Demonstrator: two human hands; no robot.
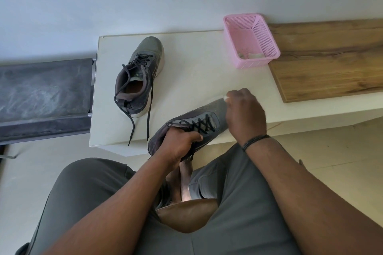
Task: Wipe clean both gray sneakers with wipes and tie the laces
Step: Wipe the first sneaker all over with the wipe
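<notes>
A: Gray mesh sneaker with black laces (199, 118), the near one, is held at the front edge of the cream tabletop (186, 80), toe pointing toward the wall. Fingers first?

B: Right hand (245, 109) is curled at the toe, pinching a small white wipe (226, 97); only a sliver shows past the knuckles. Left hand (180, 143) has its fingers hooked into the collar and wrapped round the heel end, holding the shoe tilted.

A: Is the shoe resting on the table?

B: Toe end looks to be over the table, heel hangs past the edge above the lap. Contact underneath I cannot tell.

A: Second shoe?

B: Other gray sneaker with a white sole (138, 74) stands upright further back to the left, well apart, loose dark laces (148, 109) trailing to the table edge. Untied.

A: Anything else?

B: Pink perforated plastic basket (251, 41) near the wall with some pale scraps inside, wooden board (331, 58) to its right.

A: Stage?

B: I'd say wiping the toe of the first shoe; the laces on both are still to do.

A: Risks?

B: A hard wipe stroke could twist the shoe out of the left hand's hold, since the heel is unsupported. The wipe is bunched small, so it may slip or miss patches. Those trailing laces at the edge could snag a forearm and drag the back sneaker off.
</notes>
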